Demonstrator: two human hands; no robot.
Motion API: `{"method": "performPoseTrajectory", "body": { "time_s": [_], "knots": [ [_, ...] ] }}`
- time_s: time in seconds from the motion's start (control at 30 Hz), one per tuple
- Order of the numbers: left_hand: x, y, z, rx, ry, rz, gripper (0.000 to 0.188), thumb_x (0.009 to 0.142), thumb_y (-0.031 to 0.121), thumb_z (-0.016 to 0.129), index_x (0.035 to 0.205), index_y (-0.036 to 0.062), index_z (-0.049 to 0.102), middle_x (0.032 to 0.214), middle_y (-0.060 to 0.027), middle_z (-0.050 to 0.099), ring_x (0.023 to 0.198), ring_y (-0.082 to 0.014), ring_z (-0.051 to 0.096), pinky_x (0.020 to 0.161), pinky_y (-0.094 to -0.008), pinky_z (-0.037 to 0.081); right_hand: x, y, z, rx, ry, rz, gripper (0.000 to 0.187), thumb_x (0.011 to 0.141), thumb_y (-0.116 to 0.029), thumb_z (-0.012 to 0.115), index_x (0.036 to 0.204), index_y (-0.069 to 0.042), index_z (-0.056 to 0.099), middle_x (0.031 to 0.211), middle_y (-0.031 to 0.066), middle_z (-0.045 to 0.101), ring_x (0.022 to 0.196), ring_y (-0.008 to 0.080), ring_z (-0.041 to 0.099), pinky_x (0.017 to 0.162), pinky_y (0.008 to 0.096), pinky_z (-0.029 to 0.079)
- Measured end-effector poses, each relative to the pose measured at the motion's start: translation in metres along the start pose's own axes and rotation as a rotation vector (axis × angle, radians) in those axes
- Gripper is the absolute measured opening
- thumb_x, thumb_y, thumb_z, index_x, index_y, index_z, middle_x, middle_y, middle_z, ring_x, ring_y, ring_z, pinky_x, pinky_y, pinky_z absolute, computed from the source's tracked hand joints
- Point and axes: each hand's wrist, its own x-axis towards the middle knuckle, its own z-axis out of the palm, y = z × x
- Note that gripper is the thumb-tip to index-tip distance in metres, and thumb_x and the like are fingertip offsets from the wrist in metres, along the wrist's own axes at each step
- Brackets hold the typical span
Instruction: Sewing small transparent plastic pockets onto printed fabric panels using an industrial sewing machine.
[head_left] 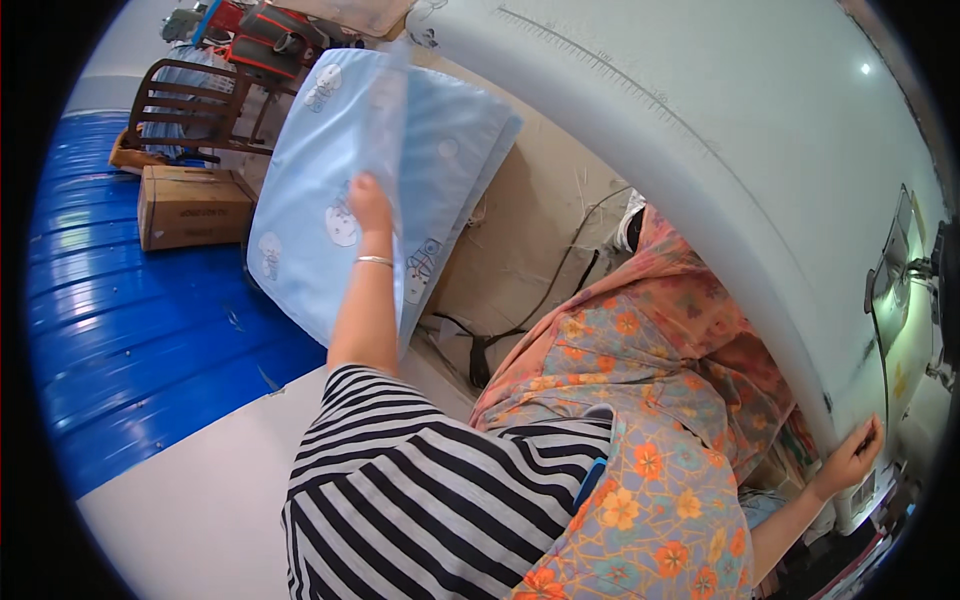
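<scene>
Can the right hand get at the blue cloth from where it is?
Probably not without shifting: the right hand is far over at the right by the white table, and the flowered clothing lies between it and the blue cloth.

Tan floor (515,250), seemingly bearing dark cord (482,362).

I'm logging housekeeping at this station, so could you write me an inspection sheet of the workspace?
Surface: white table, curved edge, ruler marks on top.
Job's things: cloth, light blue with cartoon prints; its support is mostly hidden.
Clutter: box and chair, upper left.
Left hand: at the cloth, blurred; exact grip unclear.
Right hand: beside the table, lower right, fingers curled; nothing seen in its grip.
Cables: dark cable on the floor, right of the cloth.
Surroundings: blue ribbed sheeting, left.
</scene>
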Motion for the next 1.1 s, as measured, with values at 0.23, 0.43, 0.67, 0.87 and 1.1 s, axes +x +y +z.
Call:
{"method": "performPoseTrajectory", "body": {
  "time_s": [0.23,0.43,0.67,0.87,1.1],
  "knots": [
    [0.04,0.298,-0.053,-1.197,-0.107,0.489,0.024,0.098,0.016,0.044,0.103,-0.0016,0.059,0.105,-0.012,0.063,0.094,-0.0207,0.064,0.084,-0.0333,0.053,-0.005,0.019,0.018,0.178,0.021,0.111,0.026,0.099,-0.015,0.055,0.118,0.001,0.061,0.111,0.0104,0.066,0.102,0.0183,0.062,0.091,0.0295,0.048],
    [-0.154,0.513,0.079,-1.119,-0.636,0.747,0.028,0.099,0.018,0.046,0.114,-0.0015,0.059,0.096,-0.0187,0.062,0.084,-0.033,0.057,0.081,-0.04,0.046,0.01,-0.065,0.041,0.669,-0.15,0.088,0.03,0.094,-0.001,0.051,0.121,-0.006,0.063,0.111,0.0034,0.065,0.093,0.0109,0.059,0.079,0.0253,0.049],
    [-0.278,0.52,0.143,-0.541,-0.8,1.335,0.029,0.094,0.014,0.05,0.117,0.0001,0.06,0.117,-0.0202,0.062,0.106,-0.0355,0.06,0.092,-0.0384,0.048,0.026,-0.154,0.009,0.459,-0.317,-0.28,0.056,0.074,0.008,0.061,0.125,-0.014,0.06,0.136,0.0138,0.053,0.1,0.0313,0.066,0.076,0.0342,0.056],
    [-0.276,0.534,0.132,-0.415,-0.86,1.411,0.033,0.091,0.007,0.05,0.122,0.0023,0.059,0.125,-0.0156,0.06,0.115,-0.0345,0.056,0.1,-0.0407,0.044,0.023,-0.177,0.037,0.342,-0.282,-0.525,0.054,0.064,-0.001,0.068,0.117,-0.011,0.064,0.133,0.0126,0.056,0.084,0.0303,0.068,0.069,0.037,0.056],
    [-0.286,0.538,0.12,-0.136,-0.746,1.824,0.036,0.09,0.015,0.055,0.125,0.0059,0.06,0.135,-0.0104,0.056,0.127,-0.0297,0.049,0.107,-0.0423,0.038,0.027,-0.157,0.032,0.472,-0.093,-0.46,0.041,0.064,0.003,0.064,0.103,-0.006,0.067,0.108,0.01,0.069,0.086,0.0294,0.068,0.073,0.0389,0.056]
  ]
}}
